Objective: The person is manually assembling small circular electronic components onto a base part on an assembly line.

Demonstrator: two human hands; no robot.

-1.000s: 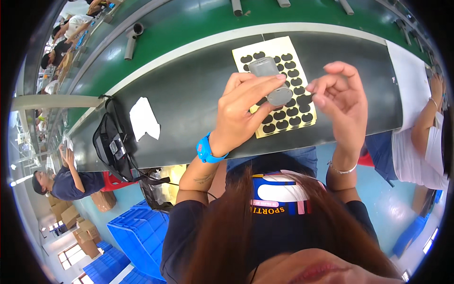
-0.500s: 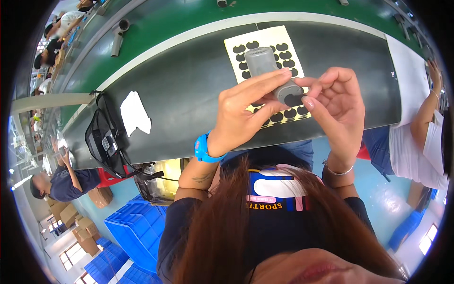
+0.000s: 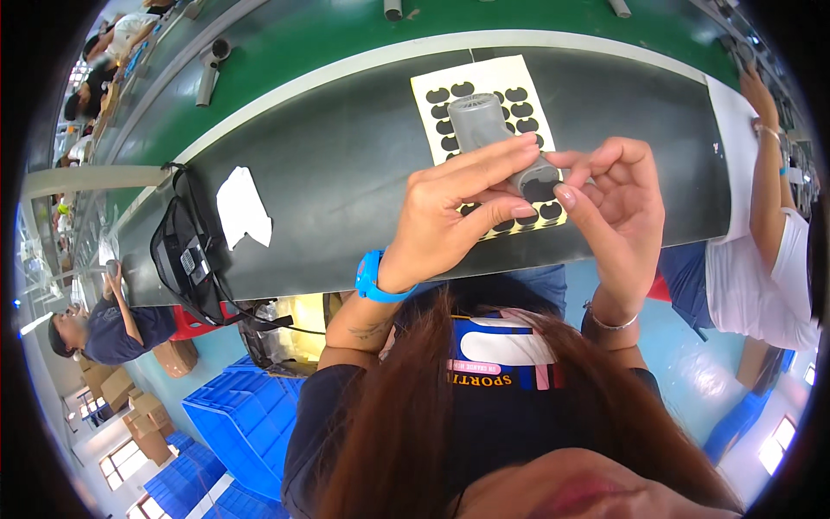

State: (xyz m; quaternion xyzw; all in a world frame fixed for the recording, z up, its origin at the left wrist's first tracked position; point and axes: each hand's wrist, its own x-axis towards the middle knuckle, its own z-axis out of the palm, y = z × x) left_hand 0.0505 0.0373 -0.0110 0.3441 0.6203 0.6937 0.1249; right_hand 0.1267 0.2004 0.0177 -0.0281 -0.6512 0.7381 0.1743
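A grey hair dryer (image 3: pixel 477 126) is wrapped in my left hand (image 3: pixel 441 208), its round grilled head pointing away and its handle end turned toward me. On that end face lies a black sticker (image 3: pixel 541 187), round with notched sides, covering most of it. My right hand (image 3: pixel 618 195) has its thumb and forefinger at the sticker's right edge, pinching it against the handle end; the other fingers are curled. Beneath both hands is a pale yellow sheet (image 3: pixel 513 71) carrying rows of similar black stickers, partly hidden by the dryer and my fingers.
The sheet lies on a dark work surface (image 3: pixel 346 173). To the left are a white paper piece (image 3: pixel 242 208) and a black mesh bag (image 3: pixel 186 251). Another grey dryer (image 3: pixel 210 71) rests on the green belt (image 3: pixel 320 43). Blue crates (image 3: pixel 242 415) stand lower left; co-workers sit on both sides.
The black sticker, tilted and partly off the handle end before, now lies flatter across it. My right thumb and forefinger have shifted slightly with it. My left hand keeps its hold.
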